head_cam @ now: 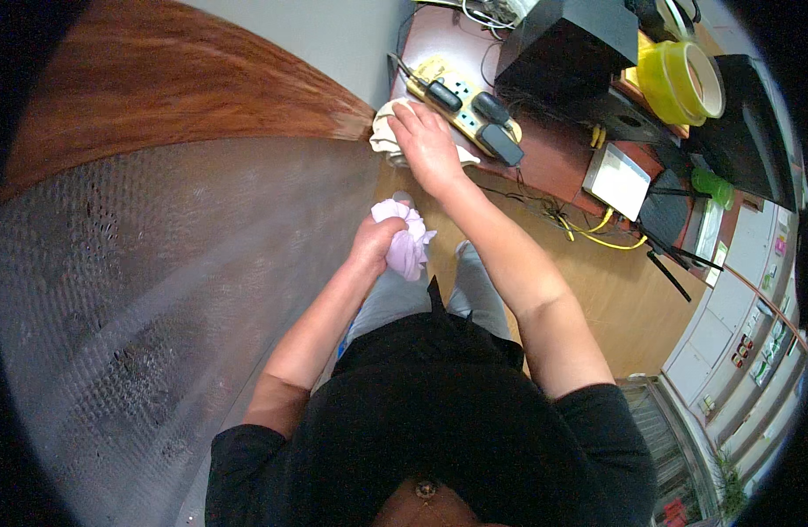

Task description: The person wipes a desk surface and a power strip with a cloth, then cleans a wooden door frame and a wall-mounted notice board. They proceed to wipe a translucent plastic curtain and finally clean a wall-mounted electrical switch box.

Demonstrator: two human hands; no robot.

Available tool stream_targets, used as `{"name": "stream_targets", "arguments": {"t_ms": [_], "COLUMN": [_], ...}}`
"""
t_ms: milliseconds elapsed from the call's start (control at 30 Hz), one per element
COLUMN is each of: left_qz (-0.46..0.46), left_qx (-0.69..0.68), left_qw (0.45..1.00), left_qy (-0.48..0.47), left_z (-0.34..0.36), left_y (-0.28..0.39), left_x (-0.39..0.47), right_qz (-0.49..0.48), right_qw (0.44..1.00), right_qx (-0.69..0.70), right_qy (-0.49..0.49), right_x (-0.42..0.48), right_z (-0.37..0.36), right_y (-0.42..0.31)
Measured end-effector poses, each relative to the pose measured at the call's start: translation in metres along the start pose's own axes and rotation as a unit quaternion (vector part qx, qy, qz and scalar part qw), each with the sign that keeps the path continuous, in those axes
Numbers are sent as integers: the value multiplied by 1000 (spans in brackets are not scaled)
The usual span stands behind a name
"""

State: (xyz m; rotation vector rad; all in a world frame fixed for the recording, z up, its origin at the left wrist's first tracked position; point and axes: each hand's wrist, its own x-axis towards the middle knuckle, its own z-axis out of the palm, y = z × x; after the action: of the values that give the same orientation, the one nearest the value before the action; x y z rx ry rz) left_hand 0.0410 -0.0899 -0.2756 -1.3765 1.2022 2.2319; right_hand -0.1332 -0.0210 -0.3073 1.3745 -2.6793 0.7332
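Note:
In the middle of the view, my left hand (pixel 377 238) grips a bunched lilac cloth (pixel 409 245) in front of my legs. My right hand (pixel 430 145) reaches forward and is closed over a crumpled cream-white cloth (pixel 383 128) at the left front corner of a reddish-brown desk (pixel 443 39). Just beyond those fingers lies a yellow power strip (pixel 466 85) with several black plugs and adapters in it. The underside of the cream cloth and my right palm are hidden.
A white box-shaped network device (pixel 618 179) and a black router (pixel 664 209) with antennas sit at the desk's edge, yellow cables hanging below. Behind are a black speaker (pixel 568 53) and yellow tape rolls (pixel 680 82). A brown wooden panel (pixel 212 79) and textured translucent surface (pixel 180 263) flank my left.

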Motion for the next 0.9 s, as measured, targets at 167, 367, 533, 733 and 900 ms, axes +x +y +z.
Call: {"name": "stream_targets", "arguments": {"t_ms": [167,367,533,733,900], "left_qz": [25,25,-15,-84,-150], "left_qx": [3,-25,-55,-196,-283], "left_qw": [999,997,995,958,879], "left_qy": [-27,-66,-78,-192,-353], "left_z": [16,36,29,39,37], "left_y": [1,7,-9,28,57], "left_x": [6,8,35,41,17], "right_qz": [20,68,236,250,197], "right_qw": [1000,996,959,964,979], "right_qx": [5,7,136,4,-50], "right_qy": [-8,-49,-81,85,7], "right_x": [-52,-128,-197,-117,-136], "right_z": [-16,-59,-133,-147,-113], "right_y": [11,16,27,87,98]}}
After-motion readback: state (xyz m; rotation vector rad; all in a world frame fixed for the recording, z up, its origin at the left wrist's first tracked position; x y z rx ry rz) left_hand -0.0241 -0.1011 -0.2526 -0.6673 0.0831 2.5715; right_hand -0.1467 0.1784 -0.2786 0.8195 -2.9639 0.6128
